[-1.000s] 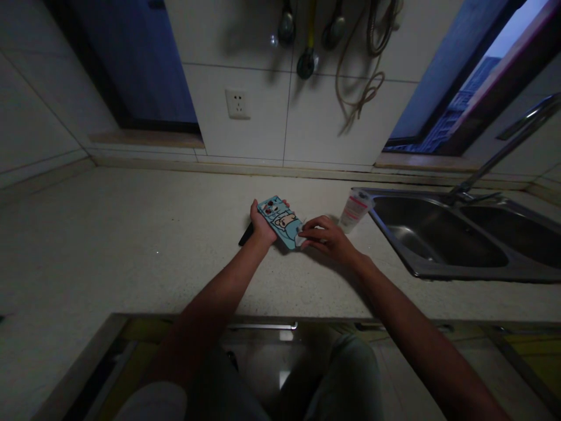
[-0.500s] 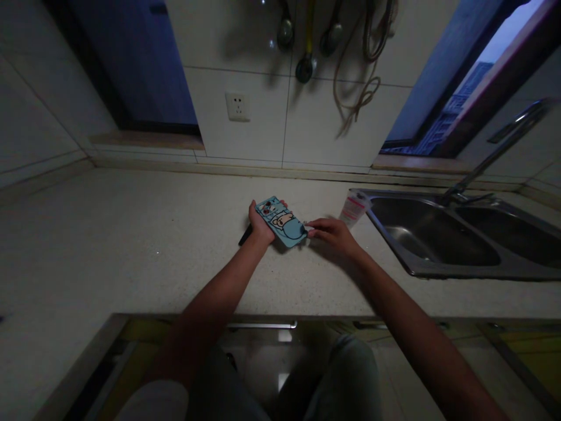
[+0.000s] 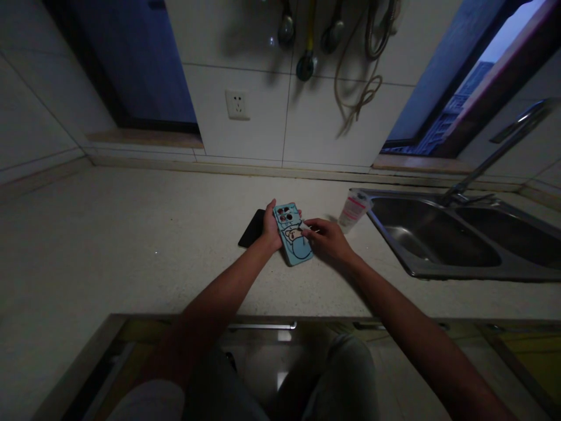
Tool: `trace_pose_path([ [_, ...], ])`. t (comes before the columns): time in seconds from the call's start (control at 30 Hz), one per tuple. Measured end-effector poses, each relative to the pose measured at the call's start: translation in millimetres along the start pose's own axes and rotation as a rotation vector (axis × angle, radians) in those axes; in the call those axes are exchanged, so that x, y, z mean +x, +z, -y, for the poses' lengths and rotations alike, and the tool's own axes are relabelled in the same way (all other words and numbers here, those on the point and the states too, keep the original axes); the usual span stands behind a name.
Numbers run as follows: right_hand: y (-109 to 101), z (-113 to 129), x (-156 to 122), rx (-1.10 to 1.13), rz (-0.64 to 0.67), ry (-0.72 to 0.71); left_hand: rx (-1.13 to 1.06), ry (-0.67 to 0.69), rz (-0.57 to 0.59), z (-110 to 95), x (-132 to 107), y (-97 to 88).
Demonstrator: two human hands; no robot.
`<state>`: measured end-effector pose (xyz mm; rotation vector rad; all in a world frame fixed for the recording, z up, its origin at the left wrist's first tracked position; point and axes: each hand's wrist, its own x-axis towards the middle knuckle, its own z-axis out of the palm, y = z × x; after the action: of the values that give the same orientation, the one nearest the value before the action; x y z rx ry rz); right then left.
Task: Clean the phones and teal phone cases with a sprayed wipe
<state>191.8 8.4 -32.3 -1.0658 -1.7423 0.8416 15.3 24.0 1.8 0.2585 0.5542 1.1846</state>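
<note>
A light blue phone case (image 3: 294, 240) with a cartoon print lies between my hands on the pale countertop (image 3: 131, 234). My left hand (image 3: 272, 229) grips its left edge, thumb and fingers wrapped round it. My right hand (image 3: 326, 240) pinches the case's right edge with its fingertips. A black phone (image 3: 253, 228) lies flat on the counter just left of my left hand, partly hidden by it.
A small white bottle (image 3: 353, 209) with a pink label stands beside the steel double sink (image 3: 442, 237) at the right. The tap (image 3: 495, 155) rises behind the sink. Ladles (image 3: 307, 61) and a rope (image 3: 362, 93) hang on the tiled wall, with a socket (image 3: 237, 104).
The case has turned from slanting to nearly lengthwise and come a little nearer me. My right hand moved from its lower end to its right edge. More of the black phone shows.
</note>
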Motion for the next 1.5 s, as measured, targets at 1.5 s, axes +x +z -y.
trace_pose_path([
  [1.5, 5.3, 42.1, -12.3, -0.164, 0.027, -0.633, 0.229, -0.011, -0.057, 20.1, -6.8, 5.5],
])
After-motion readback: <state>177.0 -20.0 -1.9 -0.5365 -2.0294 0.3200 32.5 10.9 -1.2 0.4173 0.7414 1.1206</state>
